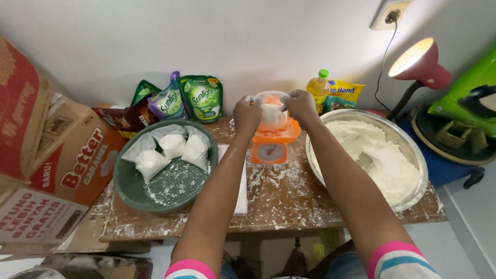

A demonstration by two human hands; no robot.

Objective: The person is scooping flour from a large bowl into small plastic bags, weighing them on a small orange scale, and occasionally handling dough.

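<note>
Flour-dusted wooden table [289, 199] under green basin [126, 181], orange scale [272, 147], metal bowl [413, 155].

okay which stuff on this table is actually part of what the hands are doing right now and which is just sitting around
In use:
left hand and right hand holding the clear flour bag
orange scale under it
metal flour bowl
green basin of filled bags

Lying about:
green soap pouches
oil bottle
red lamp
cardboard boxes
</note>
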